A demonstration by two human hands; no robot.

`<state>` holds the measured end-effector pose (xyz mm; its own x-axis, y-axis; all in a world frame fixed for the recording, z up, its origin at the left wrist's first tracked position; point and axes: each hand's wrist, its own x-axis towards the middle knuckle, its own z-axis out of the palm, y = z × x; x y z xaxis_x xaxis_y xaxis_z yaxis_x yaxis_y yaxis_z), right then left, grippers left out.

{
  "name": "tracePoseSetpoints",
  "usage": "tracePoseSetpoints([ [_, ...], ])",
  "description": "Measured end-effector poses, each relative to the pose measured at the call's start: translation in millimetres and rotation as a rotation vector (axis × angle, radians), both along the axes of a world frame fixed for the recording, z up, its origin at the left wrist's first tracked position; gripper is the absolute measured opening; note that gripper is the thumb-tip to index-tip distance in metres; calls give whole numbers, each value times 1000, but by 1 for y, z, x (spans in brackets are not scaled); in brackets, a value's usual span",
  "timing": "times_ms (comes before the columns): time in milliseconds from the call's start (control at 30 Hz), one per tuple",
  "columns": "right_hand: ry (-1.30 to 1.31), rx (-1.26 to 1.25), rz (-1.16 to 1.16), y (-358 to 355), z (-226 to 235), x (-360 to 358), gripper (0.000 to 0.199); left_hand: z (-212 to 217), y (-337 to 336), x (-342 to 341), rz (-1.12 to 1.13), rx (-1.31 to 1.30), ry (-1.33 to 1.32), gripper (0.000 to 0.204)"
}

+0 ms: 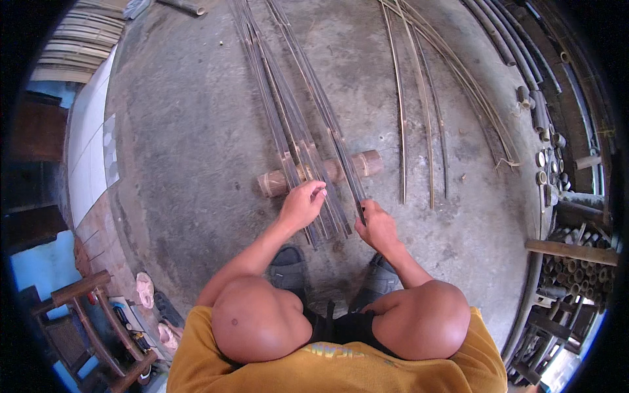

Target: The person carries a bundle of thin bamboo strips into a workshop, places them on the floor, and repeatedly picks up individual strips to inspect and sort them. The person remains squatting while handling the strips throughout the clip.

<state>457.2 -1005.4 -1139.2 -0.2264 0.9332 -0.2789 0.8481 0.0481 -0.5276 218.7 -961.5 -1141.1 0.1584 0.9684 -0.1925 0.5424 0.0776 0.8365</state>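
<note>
Several long, dark bamboo strips [288,118] lie side by side on the concrete floor, their near ends resting across a short bamboo log [367,162]. My left hand [303,204] presses down on the near ends of the strips just in front of the log. My right hand [377,224] pinches the near end of one thin strip [347,173] at the right side of the bundle. I am squatting, with my knees and dark shoes below the hands.
More thin bamboo strips [426,118] lie fanned on the floor at the right. Stacked bamboo poles [570,262] line the right edge. A wooden chair [85,321] and slippers [145,289] sit at the lower left. Split bamboo [82,39] is piled top left.
</note>
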Motion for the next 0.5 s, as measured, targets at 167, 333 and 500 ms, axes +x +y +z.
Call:
tracePoseSetpoints([
  [167, 749, -410, -109, -4, 14, -4, 38, -1, 0, 2, 141, -424, -442, 35],
  [333, 1060, -684, -141, -10, 24, -13, 33, 2, -1, 13, 166, -603, -709, 33],
  [500, 1064, -799, -215, -7, 28, -2, 32, 21, 0, 14, 214, -705, -831, 34],
])
